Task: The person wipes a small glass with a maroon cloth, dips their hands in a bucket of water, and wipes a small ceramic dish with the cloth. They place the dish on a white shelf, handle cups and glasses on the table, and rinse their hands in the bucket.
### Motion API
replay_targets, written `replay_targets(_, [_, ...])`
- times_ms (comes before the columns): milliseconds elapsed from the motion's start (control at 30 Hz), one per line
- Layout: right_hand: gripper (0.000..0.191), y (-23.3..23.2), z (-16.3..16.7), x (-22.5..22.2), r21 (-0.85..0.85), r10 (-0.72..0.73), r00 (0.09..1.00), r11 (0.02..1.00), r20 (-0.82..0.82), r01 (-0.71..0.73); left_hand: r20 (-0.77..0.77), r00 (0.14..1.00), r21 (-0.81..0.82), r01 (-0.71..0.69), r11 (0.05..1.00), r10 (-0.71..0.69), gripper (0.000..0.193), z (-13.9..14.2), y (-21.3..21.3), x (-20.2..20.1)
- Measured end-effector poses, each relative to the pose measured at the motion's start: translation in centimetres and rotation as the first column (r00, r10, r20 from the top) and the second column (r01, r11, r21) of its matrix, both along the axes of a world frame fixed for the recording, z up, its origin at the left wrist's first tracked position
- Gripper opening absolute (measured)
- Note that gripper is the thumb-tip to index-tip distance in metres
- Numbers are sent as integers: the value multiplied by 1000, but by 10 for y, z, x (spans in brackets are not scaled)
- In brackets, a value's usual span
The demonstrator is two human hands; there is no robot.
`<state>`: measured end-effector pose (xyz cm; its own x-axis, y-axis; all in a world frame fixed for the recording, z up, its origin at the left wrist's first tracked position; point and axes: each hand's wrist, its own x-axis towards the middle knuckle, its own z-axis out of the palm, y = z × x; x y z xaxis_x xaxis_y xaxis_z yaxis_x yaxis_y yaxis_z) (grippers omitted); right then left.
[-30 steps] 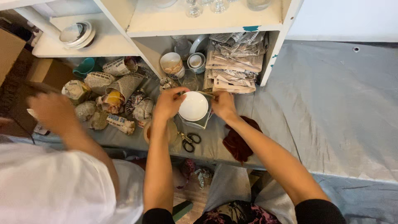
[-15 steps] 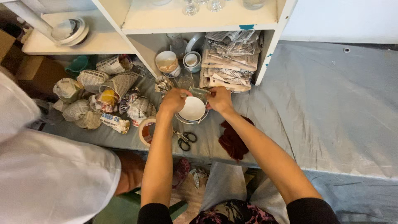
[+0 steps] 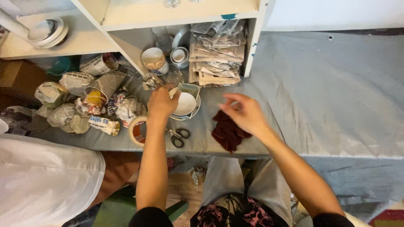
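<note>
My left hand [image 3: 162,103] grasps the round white ceramic bowl [image 3: 185,104] by its rim — my right hand [image 3: 245,113] released, hovering over the crumpled dark-red cloth [image 3: 225,131].

A white bowl [image 3: 184,104], a dark red cloth [image 3: 227,131], black-handled scissors [image 3: 178,136], a grey table cover [image 3: 336,96].

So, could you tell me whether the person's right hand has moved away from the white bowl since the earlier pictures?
Yes. The right hand has left the white bowl and moved right, now above the dark red cloth, open.
</note>
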<state>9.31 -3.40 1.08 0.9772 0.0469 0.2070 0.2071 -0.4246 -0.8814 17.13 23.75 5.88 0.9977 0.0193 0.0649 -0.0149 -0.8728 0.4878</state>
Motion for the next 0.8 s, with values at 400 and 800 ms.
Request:
replay_targets(400, [60, -91, -7, -182, 189, -357, 933, 914, -43, 359, 441, 820, -450, 554, 700, -365, 26, 3, -58, -104])
replay_targets(800, [53, -77, -39, -254, -94, -344, 928, 938, -142, 333, 208, 799, -278, 602, 749, -565, 29, -64, -146, -102])
